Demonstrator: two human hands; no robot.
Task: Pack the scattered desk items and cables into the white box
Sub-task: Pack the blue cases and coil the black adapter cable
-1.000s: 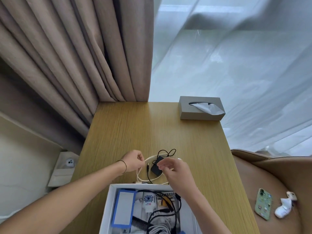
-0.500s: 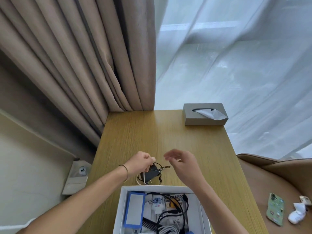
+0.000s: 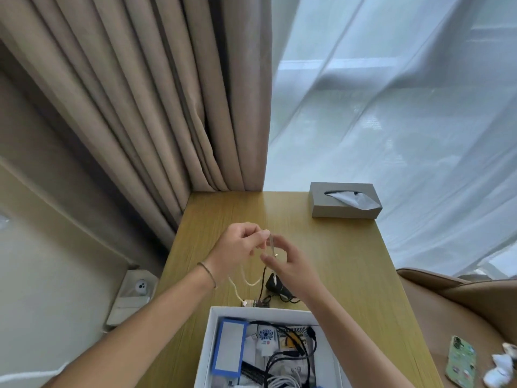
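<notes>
My left hand [image 3: 237, 247] is raised above the wooden desk [image 3: 349, 261] and pinches a white cable [image 3: 246, 281], which hangs in a loop down to its plug by the box. My right hand [image 3: 285, 261] is close beside it, fingers curled around the same cable near its end. Below them a small black adapter [image 3: 275, 284] with a thin black cord lies on the desk. The white box [image 3: 215, 315] stands at the near edge, holding a blue-framed item, a comb, a small white bottle and several cables.
A grey tissue box [image 3: 345, 203] sits at the desk's far right corner. Beige curtains hang behind on the left, sheer white ones on the right. A brown seat [image 3: 461, 303] at the right carries a green phone [image 3: 460, 365] and white earbuds.
Both hands have lifted from the desk with the white cable, which now hangs from them. The black adapter stays on the desk. The camera has tilted upward.
</notes>
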